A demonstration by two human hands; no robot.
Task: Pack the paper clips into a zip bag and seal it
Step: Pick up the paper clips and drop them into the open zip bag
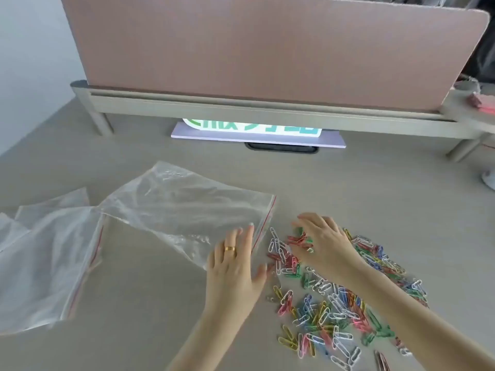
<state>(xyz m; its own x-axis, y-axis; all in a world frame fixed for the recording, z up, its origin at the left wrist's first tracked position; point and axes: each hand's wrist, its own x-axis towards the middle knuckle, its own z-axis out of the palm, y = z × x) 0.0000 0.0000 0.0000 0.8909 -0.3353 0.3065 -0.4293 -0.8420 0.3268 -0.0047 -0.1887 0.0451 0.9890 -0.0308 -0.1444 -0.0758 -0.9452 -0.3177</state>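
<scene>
The left hand (235, 266) lies flat with straight fingers on the mouth corner of the zip bag (184, 210), which rests mid-surface, while the right hand (321, 242) curls its fingers into the paper clips (334, 303) heaped toward the near right corner. The bag's mouth looks pressed shut under that palm, so clips brought over could scatter on the surface. A loose handful may also drop clips on the way.
</scene>
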